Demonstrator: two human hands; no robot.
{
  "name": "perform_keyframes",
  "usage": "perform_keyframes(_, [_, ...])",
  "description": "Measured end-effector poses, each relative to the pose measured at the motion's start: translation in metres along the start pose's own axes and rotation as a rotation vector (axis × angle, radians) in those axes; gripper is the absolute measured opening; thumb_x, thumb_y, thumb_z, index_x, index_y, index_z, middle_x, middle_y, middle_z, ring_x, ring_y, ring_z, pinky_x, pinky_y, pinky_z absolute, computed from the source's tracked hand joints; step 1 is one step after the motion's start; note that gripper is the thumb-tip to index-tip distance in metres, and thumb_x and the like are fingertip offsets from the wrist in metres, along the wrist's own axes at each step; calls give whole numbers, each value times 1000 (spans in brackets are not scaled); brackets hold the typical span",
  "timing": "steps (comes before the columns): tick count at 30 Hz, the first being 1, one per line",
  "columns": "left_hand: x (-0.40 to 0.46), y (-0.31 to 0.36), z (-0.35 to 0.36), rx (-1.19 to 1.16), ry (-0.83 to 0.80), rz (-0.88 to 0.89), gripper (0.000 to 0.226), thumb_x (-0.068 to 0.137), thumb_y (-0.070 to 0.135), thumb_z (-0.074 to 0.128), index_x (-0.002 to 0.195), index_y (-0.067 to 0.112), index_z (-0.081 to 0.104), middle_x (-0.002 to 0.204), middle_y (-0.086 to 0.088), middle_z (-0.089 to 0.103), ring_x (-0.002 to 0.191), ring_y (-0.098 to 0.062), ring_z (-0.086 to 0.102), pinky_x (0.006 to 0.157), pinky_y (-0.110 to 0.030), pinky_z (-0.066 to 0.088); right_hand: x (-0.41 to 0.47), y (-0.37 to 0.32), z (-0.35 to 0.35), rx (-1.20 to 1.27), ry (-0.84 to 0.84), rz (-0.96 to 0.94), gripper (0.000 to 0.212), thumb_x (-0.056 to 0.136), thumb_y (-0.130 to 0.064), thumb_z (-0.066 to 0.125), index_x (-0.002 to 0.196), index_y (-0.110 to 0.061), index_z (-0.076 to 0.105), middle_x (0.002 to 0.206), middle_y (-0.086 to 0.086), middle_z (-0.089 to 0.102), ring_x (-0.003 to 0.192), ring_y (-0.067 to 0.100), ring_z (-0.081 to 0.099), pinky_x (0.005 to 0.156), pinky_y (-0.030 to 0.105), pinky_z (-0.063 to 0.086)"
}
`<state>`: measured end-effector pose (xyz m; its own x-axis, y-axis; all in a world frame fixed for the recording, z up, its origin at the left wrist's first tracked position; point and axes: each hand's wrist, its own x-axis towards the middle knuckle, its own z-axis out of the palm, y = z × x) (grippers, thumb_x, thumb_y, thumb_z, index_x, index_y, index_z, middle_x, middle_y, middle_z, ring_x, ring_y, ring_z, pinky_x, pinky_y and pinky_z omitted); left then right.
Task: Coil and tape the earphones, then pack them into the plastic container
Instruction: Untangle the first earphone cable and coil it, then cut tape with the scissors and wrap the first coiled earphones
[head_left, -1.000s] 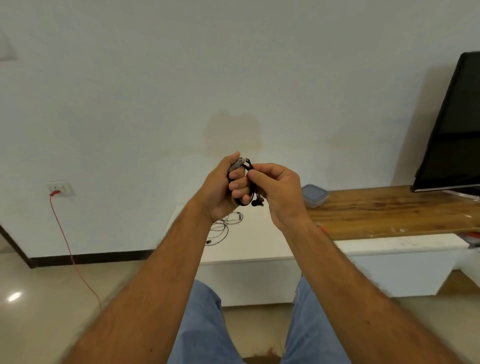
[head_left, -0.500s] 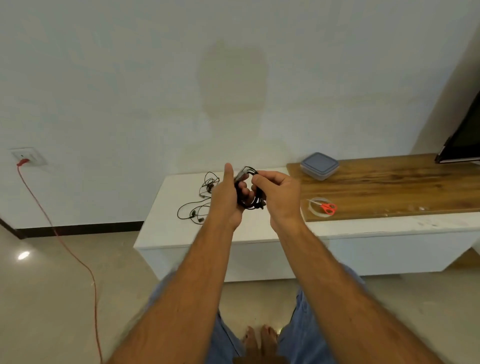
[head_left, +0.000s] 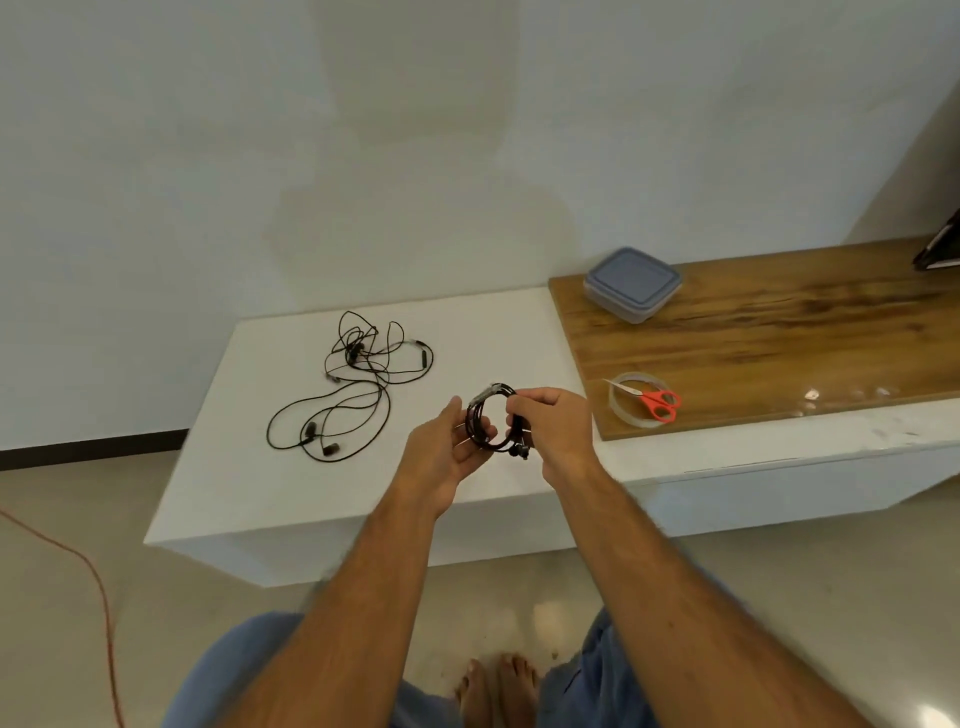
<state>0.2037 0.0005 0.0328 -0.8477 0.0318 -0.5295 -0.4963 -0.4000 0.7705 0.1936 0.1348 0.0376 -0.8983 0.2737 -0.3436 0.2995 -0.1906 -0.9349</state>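
Moved lower w/ both hands, now over white bench (head_left: 249, 488). Left hand (head_left: 441, 457) cups coiled earphones (head_left: 491, 423), fingers curled under. Right hand (head_left: 558, 428) pinches coil's other side. Loose earphones (head_left: 353, 384) left on bench. Lidded box (head_left: 632, 285), tape roll (head_left: 631, 410) & red scissors (head_left: 655, 401) on wood top (head_left: 779, 338).
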Motion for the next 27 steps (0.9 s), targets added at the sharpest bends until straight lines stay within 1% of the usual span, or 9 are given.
perform_keyframes(2, [21, -5, -6, 123, 6, -1, 26, 99, 26, 54, 102, 4, 66, 93, -11, 69, 90, -24, 68, 83, -39, 57, 21, 13, 2, -38, 10, 27, 7, 79, 3, 68, 76, -2, 72, 62, 13, 64, 52, 23, 55, 46, 26, 44])
perform_keyframes(5, [47, -9, -8, 352, 46, 16, 18, 95, 23, 61, 96, 7, 70, 92, -7, 72, 90, -21, 69, 77, -35, 57, 49, 29, 6, -109, 30, 45, 6, 79, 1, 68, 76, -2, 73, 62, 13, 65, 53, 24, 57, 48, 32, 48])
perform_keyframes(9, [75, -14, -6, 595, 121, 67, 10, 91, 17, 65, 86, 10, 72, 94, -14, 73, 86, -23, 69, 71, -34, 58, 76, 43, 9, -264, 63, 15, 8, 76, -2, 71, 74, -8, 75, 66, 7, 69, 56, 20, 61, 51, 29, 48])
perform_keyframes(13, [92, -21, -4, 838, 217, 150, 15, 89, 23, 68, 74, 20, 70, 73, -5, 71, 62, -19, 65, 71, -39, 61, 91, 51, 9, -464, 74, -33, 10, 76, -8, 71, 71, -14, 77, 71, 0, 72, 73, 21, 69, 68, 35, 57])
perform_keyframes(16, [96, -24, -1, 995, 265, 230, 12, 87, 27, 68, 82, 18, 75, 73, -2, 72, 62, -22, 66, 72, -38, 59, 95, 51, 9, -600, 83, -72, 8, 78, -10, 69, 75, -11, 77, 81, 4, 75, 79, 25, 69, 74, 39, 57])
perform_keyframes(19, [97, -27, 2, 962, 284, 264, 17, 85, 27, 73, 97, 16, 71, 77, 2, 71, 57, -16, 66, 68, -32, 58, 96, 48, 9, -733, 93, -87, 12, 81, -14, 66, 79, -19, 77, 81, -2, 74, 78, 20, 67, 68, 33, 57])
perform_keyframes(22, [98, -29, 5, 911, 282, 259, 17, 84, 23, 74, 97, 12, 70, 67, 0, 69, 50, -13, 63, 61, -25, 57, 96, 48, 9, -866, 91, -108, 15, 82, -15, 63, 81, -20, 77, 80, -1, 73, 75, 22, 67, 64, 34, 57])
perform_keyframes(25, [101, -32, 6, 870, 282, 251, 14, 85, 16, 73, 98, 10, 71, 62, -3, 68, 46, -11, 59, 44, -12, 46, 97, 47, 7, -938, 80, -101, 14, 84, -18, 62, 84, -19, 77, 81, 1, 73, 76, 23, 67, 63, 31, 56])
perform_keyframes(27, [102, -33, 6, 852, 289, 248, 15, 85, 15, 72, 98, 9, 71, 62, -2, 67, 45, -10, 59, 41, -10, 43, 99, 47, 4, -970, 65, -98, 14, 83, -21, 65, 84, -13, 76, 81, 5, 73, 76, 26, 68, 64, 33, 56])
